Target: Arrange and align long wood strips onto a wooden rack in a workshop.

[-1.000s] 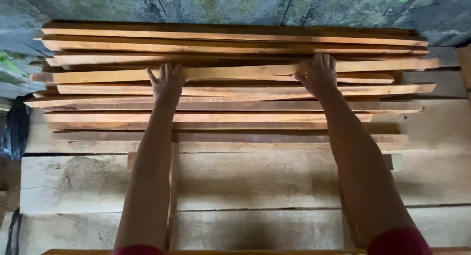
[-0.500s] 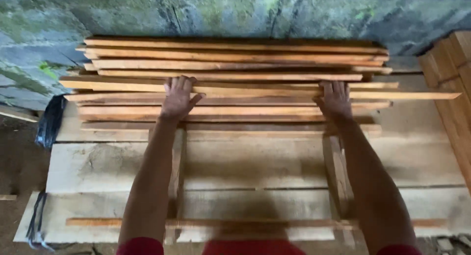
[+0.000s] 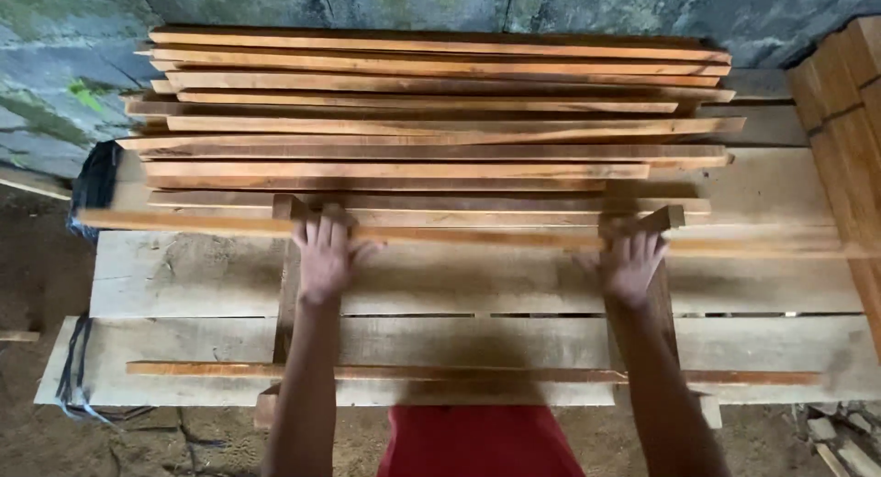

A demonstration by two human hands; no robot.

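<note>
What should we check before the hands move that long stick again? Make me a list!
1. Left hand on the long wooden strip: ok, fingers lie over it.
2. Right hand on the same strip: ok.
3. Strip resting on both cross supports: ok.
4. Firm grip underneath: cannot tell, palms hide it.
5. Stack of strips behind tidy: not ok, ends jut unevenly.
6. Thin strip near the body out of the way: ok, it lies apart.
</note>
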